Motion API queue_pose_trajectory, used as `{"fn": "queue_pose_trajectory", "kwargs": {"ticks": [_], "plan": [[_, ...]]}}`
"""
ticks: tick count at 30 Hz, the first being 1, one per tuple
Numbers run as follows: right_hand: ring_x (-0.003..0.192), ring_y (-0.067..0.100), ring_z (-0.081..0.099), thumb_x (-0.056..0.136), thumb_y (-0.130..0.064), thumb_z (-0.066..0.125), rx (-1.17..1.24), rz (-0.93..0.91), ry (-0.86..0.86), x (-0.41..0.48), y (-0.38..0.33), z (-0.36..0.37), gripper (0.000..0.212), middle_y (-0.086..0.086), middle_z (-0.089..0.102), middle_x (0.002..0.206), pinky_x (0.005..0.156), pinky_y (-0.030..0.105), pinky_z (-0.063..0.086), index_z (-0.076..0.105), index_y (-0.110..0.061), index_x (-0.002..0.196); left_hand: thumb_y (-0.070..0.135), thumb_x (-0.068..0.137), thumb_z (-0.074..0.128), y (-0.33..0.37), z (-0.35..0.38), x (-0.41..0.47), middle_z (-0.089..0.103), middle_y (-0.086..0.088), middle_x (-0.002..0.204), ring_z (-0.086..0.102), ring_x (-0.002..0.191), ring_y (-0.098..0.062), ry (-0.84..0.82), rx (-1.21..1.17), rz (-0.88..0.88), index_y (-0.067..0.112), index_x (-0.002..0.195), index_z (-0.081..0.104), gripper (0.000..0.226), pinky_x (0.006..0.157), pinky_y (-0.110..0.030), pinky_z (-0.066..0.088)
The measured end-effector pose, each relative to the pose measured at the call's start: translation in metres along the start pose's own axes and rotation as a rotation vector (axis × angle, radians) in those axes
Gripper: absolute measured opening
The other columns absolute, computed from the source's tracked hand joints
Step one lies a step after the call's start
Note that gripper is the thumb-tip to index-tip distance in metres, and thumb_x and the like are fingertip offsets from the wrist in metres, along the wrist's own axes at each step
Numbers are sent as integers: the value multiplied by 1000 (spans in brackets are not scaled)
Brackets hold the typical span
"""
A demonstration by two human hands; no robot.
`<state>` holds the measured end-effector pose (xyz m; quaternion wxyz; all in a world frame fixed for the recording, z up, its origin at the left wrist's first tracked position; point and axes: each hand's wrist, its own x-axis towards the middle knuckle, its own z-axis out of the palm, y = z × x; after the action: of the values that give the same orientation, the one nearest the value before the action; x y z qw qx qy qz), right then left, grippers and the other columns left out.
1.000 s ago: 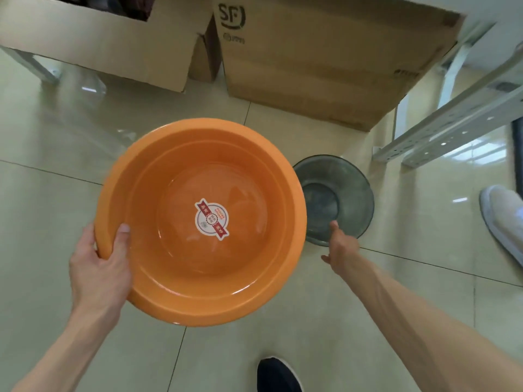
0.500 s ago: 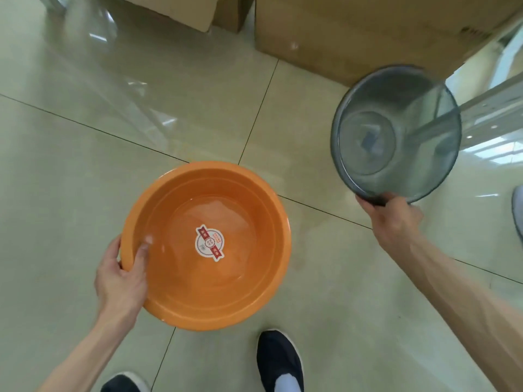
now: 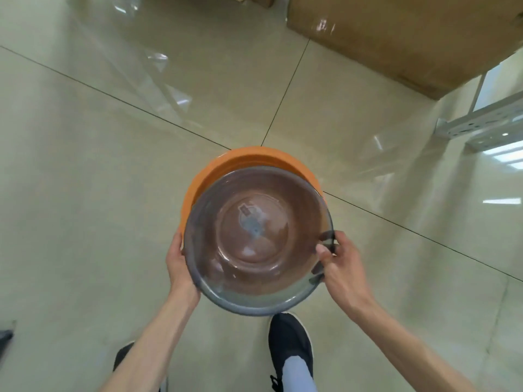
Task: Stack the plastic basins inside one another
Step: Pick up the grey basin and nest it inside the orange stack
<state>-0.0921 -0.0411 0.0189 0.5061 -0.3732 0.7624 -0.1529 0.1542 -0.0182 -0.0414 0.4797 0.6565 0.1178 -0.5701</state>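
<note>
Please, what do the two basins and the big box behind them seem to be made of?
Orange basin: probably opaque plastic with a smooth, slightly glossy rim. Grey basin: seemingly smoke-tinted see-through plastic, since the orange colour and a label show through its shiny wall. Box: likely brown cardboard, matt, with a glossy strip that looks like tape.

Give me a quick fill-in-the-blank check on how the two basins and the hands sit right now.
1. The grey see-through basin sits over the ____ basin.
2. The right hand grips the rim of the ____ basin.
3. The left hand holds the stack at its ____ side.
4. The black shoe stands on the tiled ____.

Missing words: orange; grey; left; floor
</note>
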Motion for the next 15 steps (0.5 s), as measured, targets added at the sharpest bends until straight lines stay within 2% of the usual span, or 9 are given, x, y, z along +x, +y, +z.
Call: {"fn": "queue_pose_trajectory", "kwargs": {"ticks": [2,3,5,7,10,13,15], "plan": [[71,31,63,96,-9,51,-43,-10,56,5,9,16,8,10,63,84,64,43,57,57,-13,99,55,92,50,-1,-8,8,74,-3,88,69,89,-22,85,85,13,17,89,78,48,87,-36,57],[79,30,62,96,-12,51,-125,-48,98,7,12,21,10,6,61,87,72,42,55,57,-13,104,64,90,45,-1,-12,10,72,-7,100,66,98,-25,92,113,8,18,108,74,58,94,-41,52],[96,28,55,96,-19,53,-351,-151,185,12,14,28,27,5,52,100,81,31,44,55,-15,123,71,90,29,0,-16,10,68,-7,110,63,100,-24,23,144,-27,24,127,62,67,94,-43,48],[106,26,47,95,-21,56,-517,-225,237,17,11,32,43,8,44,112,83,26,37,47,-18,136,72,91,24,3,-17,9,69,-4,109,64,100,-20,22,202,-11,28,125,61,66,91,-40,48],[118,35,45,92,-16,60,-616,-246,224,30,6,38,60,18,36,132,90,35,44,35,-20,146,71,89,36,8,-5,8,71,-2,110,65,99,-16,10,391,108,21,116,64,63,88,-38,50],[119,42,50,94,-11,59,-480,-135,201,45,-1,46,79,24,30,145,90,38,44,10,-21,155,57,94,45,7,7,18,63,-2,125,60,115,-22,61,655,220,19,133,49,55,102,-41,44],[117,43,52,95,-7,54,-354,-35,159,53,-8,49,78,25,38,140,92,38,41,6,-17,156,41,100,39,5,14,25,59,-7,129,56,119,-30,135,788,236,20,136,39,42,103,-41,41]]}}
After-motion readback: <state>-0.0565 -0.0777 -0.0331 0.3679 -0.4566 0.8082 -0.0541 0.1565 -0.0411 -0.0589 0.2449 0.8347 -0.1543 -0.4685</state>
